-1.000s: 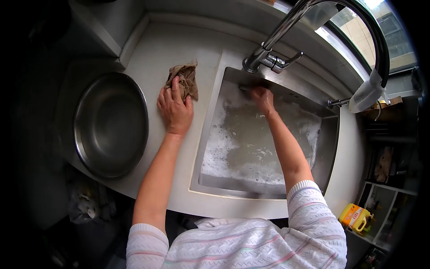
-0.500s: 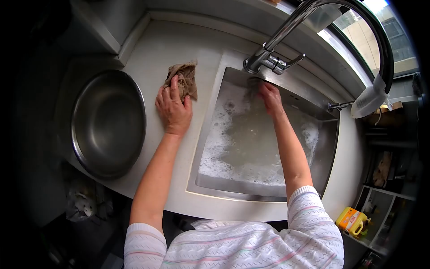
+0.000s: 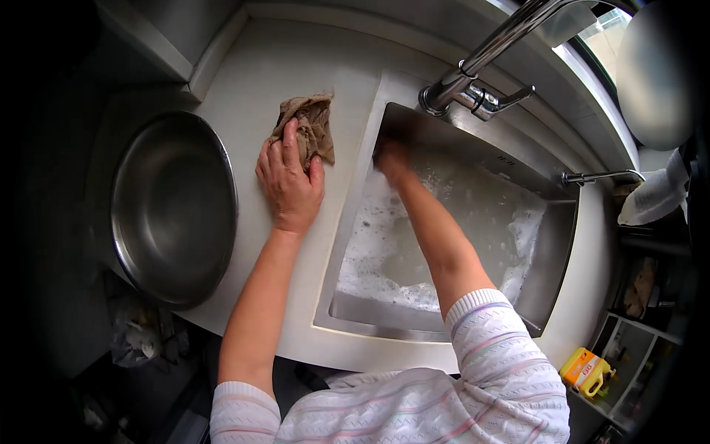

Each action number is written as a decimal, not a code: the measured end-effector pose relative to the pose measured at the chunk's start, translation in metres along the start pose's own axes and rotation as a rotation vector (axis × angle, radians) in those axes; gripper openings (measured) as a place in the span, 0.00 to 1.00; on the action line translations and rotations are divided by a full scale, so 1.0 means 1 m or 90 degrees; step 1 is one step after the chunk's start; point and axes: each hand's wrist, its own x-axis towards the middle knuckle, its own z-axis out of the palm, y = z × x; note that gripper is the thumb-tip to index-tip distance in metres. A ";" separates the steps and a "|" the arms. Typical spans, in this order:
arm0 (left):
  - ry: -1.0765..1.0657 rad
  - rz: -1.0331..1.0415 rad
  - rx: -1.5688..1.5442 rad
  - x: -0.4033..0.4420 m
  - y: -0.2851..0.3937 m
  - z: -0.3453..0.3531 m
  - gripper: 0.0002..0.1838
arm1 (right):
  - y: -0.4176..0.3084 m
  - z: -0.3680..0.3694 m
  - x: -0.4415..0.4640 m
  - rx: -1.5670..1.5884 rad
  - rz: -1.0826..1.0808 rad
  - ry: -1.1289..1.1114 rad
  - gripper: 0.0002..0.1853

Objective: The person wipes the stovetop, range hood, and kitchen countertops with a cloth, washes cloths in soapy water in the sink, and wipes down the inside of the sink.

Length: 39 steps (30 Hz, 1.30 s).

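My left hand (image 3: pixel 291 185) lies palm down on the counter, its fingers stretched over the lower left part of a crumpled brown cloth (image 3: pixel 314 122). Down in the back left corner of the steel sink (image 3: pixel 392 323), my right hand (image 3: pixel 395 160) is closed and close to the wall. Motion blur and shadow hide its fingertips; something dark seems to be at them, but I cannot make out what. Cloudy water (image 3: pixel 462 200) with patches of white foam (image 3: pixel 373 259) stands in the sink, under my right forearm.
A large oval steel basin (image 3: pixel 174 211) stands on the counter at the left. The chrome faucet (image 3: pixel 451 85) rises behind the sink, with a slim spout (image 3: pixel 603 177) to its right. Low at the right, a yellow jug (image 3: pixel 588 370) sits by shelves.
My right hand has moved left along the back of the sink into the corner. My left hand stays on the cloth. The view has shifted slightly, and the faucet appears further right.
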 end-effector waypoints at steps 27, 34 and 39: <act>0.036 0.034 0.061 0.002 -0.003 0.007 0.36 | -0.074 -0.033 -0.223 0.817 0.168 -0.613 0.07; 0.042 0.032 0.059 0.001 -0.005 0.010 0.35 | -0.055 0.013 -0.242 0.424 -0.215 -0.538 0.11; 0.049 0.036 0.051 0.000 -0.009 0.013 0.35 | -0.048 0.042 -0.224 0.142 -0.261 -0.522 0.12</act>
